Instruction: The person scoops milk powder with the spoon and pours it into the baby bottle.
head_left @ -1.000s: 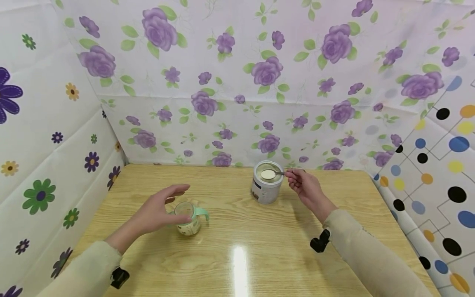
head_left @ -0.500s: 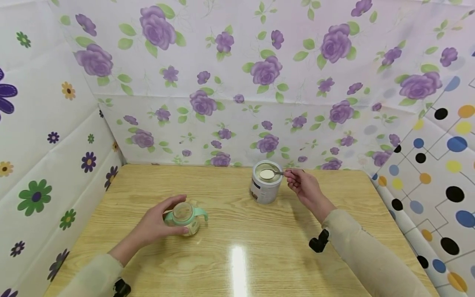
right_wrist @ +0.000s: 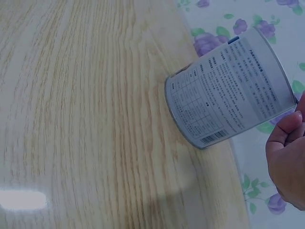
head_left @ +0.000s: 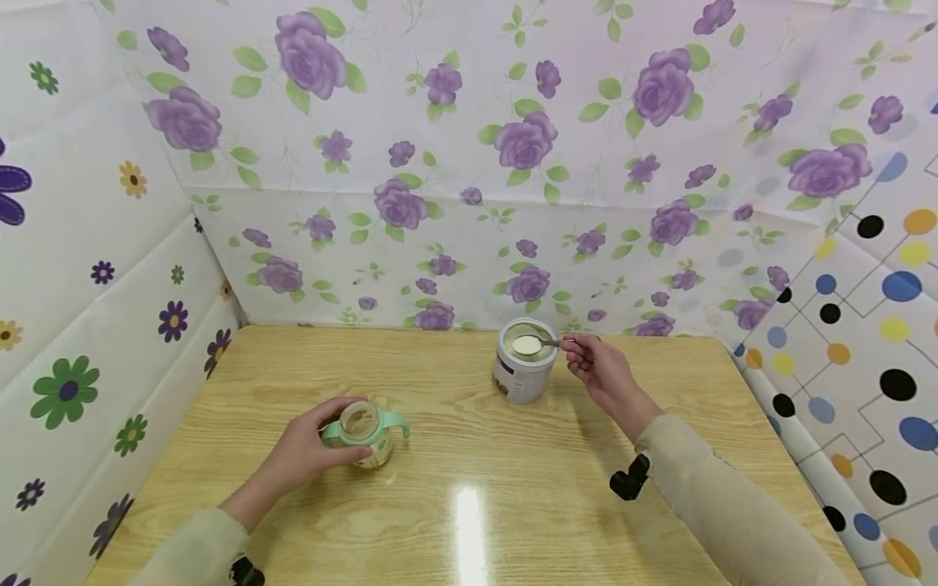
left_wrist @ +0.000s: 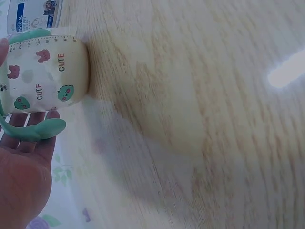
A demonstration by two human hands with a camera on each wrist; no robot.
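Note:
My left hand point(head_left: 308, 446) grips an open-topped baby bottle point(head_left: 378, 450) with two mint-green handles, standing on the left of the table. In the left wrist view the bottle point(left_wrist: 47, 71) shows measuring marks and "CUTE" prints, and fingers of the left hand point(left_wrist: 26, 183) reach behind it, past one handle. Over at the right, my right hand point(head_left: 607, 373) pinches the handle of a metal spoon point(head_left: 528, 345). Pale cream powder fills the spoon's bowl, which is level over the open mouth of a white-grey milk powder can point(head_left: 522, 384). The right wrist view shows that can's printed side point(right_wrist: 224, 90).
Both things stand on a wood-grain table point(head_left: 440, 521), the can close to its back edge. A purple-flowered cloth point(head_left: 469, 203) hangs behind. Patterned sheets close off the left and right sides. A bright light reflection lies on the table's front middle.
My left hand has closed in around the baby bottle, from hovering beside and over it to gripping its side. The right hand and loaded spoon have stayed over the can.

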